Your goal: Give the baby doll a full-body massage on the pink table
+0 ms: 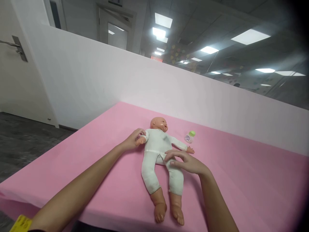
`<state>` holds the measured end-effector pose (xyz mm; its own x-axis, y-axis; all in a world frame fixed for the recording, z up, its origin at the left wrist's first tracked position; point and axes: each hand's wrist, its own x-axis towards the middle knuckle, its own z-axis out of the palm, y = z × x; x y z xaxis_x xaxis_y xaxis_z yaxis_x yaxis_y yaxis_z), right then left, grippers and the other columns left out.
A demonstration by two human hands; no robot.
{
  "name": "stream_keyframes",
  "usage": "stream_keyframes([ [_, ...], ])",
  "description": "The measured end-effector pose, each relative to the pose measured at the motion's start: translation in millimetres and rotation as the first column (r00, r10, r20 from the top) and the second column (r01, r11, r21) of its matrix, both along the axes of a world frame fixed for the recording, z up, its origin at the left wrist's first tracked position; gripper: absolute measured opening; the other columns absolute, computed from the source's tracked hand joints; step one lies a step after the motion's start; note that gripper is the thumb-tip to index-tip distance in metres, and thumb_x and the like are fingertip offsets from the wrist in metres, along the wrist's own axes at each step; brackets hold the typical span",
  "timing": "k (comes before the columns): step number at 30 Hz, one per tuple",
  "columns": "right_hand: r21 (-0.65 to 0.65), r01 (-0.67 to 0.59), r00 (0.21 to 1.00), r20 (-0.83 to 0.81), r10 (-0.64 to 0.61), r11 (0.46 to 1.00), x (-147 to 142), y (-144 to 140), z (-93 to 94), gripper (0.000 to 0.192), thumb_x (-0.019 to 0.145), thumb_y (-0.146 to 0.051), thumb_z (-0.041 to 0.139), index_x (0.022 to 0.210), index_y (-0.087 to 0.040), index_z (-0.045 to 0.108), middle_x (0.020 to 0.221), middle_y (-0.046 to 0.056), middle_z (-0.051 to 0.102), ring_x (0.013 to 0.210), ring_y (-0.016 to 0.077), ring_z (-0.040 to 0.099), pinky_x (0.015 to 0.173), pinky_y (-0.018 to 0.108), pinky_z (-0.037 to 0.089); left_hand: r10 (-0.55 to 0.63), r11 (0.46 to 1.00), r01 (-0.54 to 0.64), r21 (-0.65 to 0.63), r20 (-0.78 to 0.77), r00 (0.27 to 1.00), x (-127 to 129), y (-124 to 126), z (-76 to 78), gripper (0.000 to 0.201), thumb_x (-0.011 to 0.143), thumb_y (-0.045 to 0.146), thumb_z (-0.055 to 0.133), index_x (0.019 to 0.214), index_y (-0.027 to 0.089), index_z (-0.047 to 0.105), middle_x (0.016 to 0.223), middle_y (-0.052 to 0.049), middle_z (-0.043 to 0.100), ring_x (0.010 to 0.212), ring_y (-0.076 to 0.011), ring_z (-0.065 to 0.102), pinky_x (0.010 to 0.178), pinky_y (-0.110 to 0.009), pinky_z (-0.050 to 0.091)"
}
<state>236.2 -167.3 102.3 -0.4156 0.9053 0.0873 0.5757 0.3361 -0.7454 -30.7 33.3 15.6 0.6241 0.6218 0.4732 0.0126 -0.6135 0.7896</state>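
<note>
A baby doll (pixel 158 141) in a white cloth suit lies on its back on the pink-covered table, its head pointing away from me and turned to the right. My left hand (pixel 133 139) is closed around the doll's arm on the left side, near the cuff; the doll's small hand sticks out below my fingers. Over the doll's hip and upper thigh on the right rests my right hand (pixel 184 161), fingers apart and slightly curved, not gripping. Beyond the doll's outstretched other arm lies a small clear bottle (pixel 189 137) with a green cap.
The pink tablecloth (pixel 103 180) covers the table up to a low white partition (pixel 149 87) at the back. On the left stands a door (pixel 21 74) with a metal handle. A yellow tag (pixel 21 224) shows at the lower left. Ceiling lights shine beyond the partition.
</note>
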Motion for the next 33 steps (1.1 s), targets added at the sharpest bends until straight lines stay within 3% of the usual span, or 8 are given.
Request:
stream_keyframes([
  [5,-0.019,0.116,0.993,-0.025,-0.116,0.993,-4,5,-7.2,0.024,0.099,-0.038,0.057,0.093,-0.025,0.076,0.100,0.002,0.078,0.102,0.0226,0.071,0.102,0.041,0.054,0.029,0.992,-0.026,0.122,-0.022,0.999,-2,7,-7.7,0.043,0.085,0.056,0.066,0.110,0.022,0.057,0.115,-0.008,0.062,0.101,-0.0249,0.056,0.087,-0.035,0.048],
  [9,0.051,0.145,0.989,-0.022,-0.144,0.988,-7,8,-10.0,0.028,0.100,-0.037,0.054,0.085,-0.025,0.075,0.086,-0.001,0.077,0.090,0.0207,0.072,0.118,0.049,0.040,0.067,0.974,-0.044,0.225,-0.099,0.993,-3,12,-10.4,0.040,0.083,0.042,0.067,0.118,0.023,0.060,0.122,-0.010,0.060,0.111,-0.0289,0.054,0.097,-0.040,0.045],
  [13,0.082,0.246,0.969,-0.050,-0.243,0.966,-6,13,-18.4,0.030,0.098,-0.041,0.055,0.083,-0.023,0.074,0.087,0.002,0.075,0.083,0.0203,0.069,0.099,0.042,0.051,0.129,0.965,-0.073,0.254,-0.211,0.969,-5,15,-14.3,0.055,0.078,0.031,0.067,0.132,0.026,0.058,0.133,-0.010,0.057,0.119,-0.0328,0.052,0.102,-0.044,0.042],
  [16,0.172,0.417,0.909,-0.086,-0.408,0.892,2,24,-34.4,0.038,0.097,-0.045,0.054,0.069,-0.021,0.062,0.077,0.002,0.068,0.079,0.0201,0.062,0.075,0.033,0.050,0.223,0.950,-0.135,0.282,-0.307,0.925,-5,18,-18.0,0.069,0.075,0.029,0.070,0.141,0.029,0.053,0.134,-0.010,0.057,0.118,-0.0349,0.052,0.098,-0.045,0.041],
  [19,0.342,0.542,0.833,-0.099,-0.544,0.768,13,39,-55.1,0.046,0.096,-0.046,0.053,0.057,-0.023,0.045,0.062,0.000,0.055,0.074,0.0197,0.055,0.072,0.032,0.043,0.304,0.931,-0.191,0.311,-0.372,0.877,-5,20,-18.4,0.066,0.076,0.029,0.069,0.140,0.031,0.054,0.130,-0.010,0.059,0.115,-0.0356,0.053,0.091,-0.042,0.041],
  [21,0.394,0.568,0.806,-0.091,-0.584,0.723,21,48,-67.6,0.048,0.095,-0.046,0.052,0.055,-0.023,0.038,0.058,-0.001,0.049,0.070,0.0193,0.050,0.072,0.032,0.041,0.347,0.920,-0.230,0.317,-0.384,0.856,-5,19,-16.6,0.060,0.078,0.031,0.067,0.137,0.032,0.056,0.128,-0.009,0.060,0.113,-0.0355,0.053,0.087,-0.041,0.041],
  [29,0.240,0.662,0.749,-0.184,-0.637,0.710,39,59,-90.3,0.053,0.092,-0.056,0.049,0.053,-0.026,0.030,0.050,-0.002,0.033,0.075,0.0260,0.063,0.071,0.031,0.044,0.449,0.884,-0.335,0.325,-0.394,0.802,-7,20,-14.9,0.047,0.082,0.038,0.064,0.128,0.031,0.063,0.122,-0.012,0.063,0.111,-0.0378,0.054,0.088,-0.045,0.040],
  [33,0.206,0.691,0.723,-0.189,-0.664,0.693,44,61,-94.7,0.054,0.090,-0.060,0.052,0.050,-0.024,0.047,0.048,-0.001,0.050,0.071,0.0243,0.060,0.071,0.032,0.048,0.451,0.883,-0.332,0.333,-0.399,0.798,-9,25,-17.7,0.047,0.082,0.040,0.065,0.128,0.030,0.063,0.124,-0.013,0.062,0.112,-0.0380,0.055,0.088,-0.046,0.041],
])
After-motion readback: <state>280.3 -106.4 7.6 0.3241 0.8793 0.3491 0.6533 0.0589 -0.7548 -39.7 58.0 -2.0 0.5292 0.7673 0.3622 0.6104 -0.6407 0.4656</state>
